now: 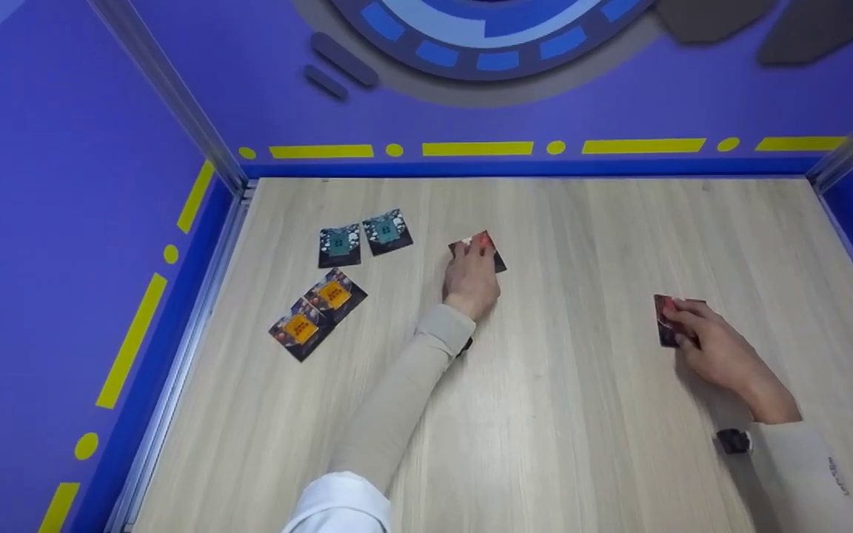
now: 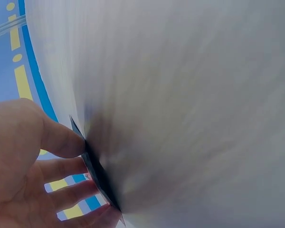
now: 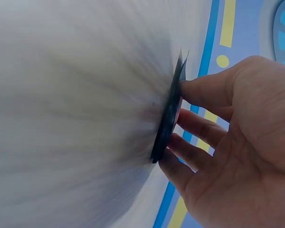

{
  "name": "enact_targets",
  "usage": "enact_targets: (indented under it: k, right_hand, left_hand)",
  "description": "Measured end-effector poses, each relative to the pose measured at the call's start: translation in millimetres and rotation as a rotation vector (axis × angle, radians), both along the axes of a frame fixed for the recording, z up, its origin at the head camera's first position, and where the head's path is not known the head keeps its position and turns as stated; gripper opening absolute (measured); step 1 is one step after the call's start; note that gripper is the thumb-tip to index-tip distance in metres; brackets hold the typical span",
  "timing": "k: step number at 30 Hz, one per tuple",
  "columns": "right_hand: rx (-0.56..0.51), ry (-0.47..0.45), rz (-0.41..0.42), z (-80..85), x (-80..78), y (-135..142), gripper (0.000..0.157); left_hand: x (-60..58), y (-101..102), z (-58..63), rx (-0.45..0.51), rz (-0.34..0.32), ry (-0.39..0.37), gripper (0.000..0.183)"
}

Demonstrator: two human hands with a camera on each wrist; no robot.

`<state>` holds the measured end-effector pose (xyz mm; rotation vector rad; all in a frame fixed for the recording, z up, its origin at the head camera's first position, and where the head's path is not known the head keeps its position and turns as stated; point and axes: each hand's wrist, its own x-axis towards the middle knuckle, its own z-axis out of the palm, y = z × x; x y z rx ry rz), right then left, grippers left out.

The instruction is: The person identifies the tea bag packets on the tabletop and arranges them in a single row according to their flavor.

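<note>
While our left hand (image 1: 473, 277) pinches a thin square red-and-black card (image 1: 500, 260) by its edges, towards the far middle of the pale wood-grain counter (image 1: 582, 385), that grip is narrowed to the card's width; we cannot tell whether the card fully touches down. Well apart, our right hand (image 1: 719, 355) holds a thicker red-and-black bundle of flat cards (image 1: 665, 337) between thumb and fingers, its layers parting slightly at one end. We judge that the single card wants level handling, thumb and fingers easing together so it doesn't skid. The bundle calls for light, even pressure, enough to steady the loose layer without bending it. Left of our left hand lie two square black cards with teal panels (image 1: 339, 244) and, nearer us, two orange-panelled dark cards (image 1: 300, 328); our sleeve could disturb them.
</note>
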<state>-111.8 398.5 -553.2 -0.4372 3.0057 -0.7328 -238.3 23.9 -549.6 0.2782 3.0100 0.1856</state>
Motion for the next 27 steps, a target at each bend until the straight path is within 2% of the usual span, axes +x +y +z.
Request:
enact_targets:
  k: [10,16,27]
  right_hand:
    - [0.028,0.017,0.020,-0.9,0.9,0,0.048]
    - [0.029,0.034,0.017,-1.4,0.9,0,0.047]
    - [0.029,0.007,0.012,0.6,1.3,1,0.048]
  left_hand:
    - [9.0,15,-1.3,-0.080,-0.062,0.003,0.057]
    - [16.1,27,-1.6,-0.095,-0.091,-0.004,0.060]
    - [29.1,51,-2.5,-0.100,-0.143,0.039,0.057]
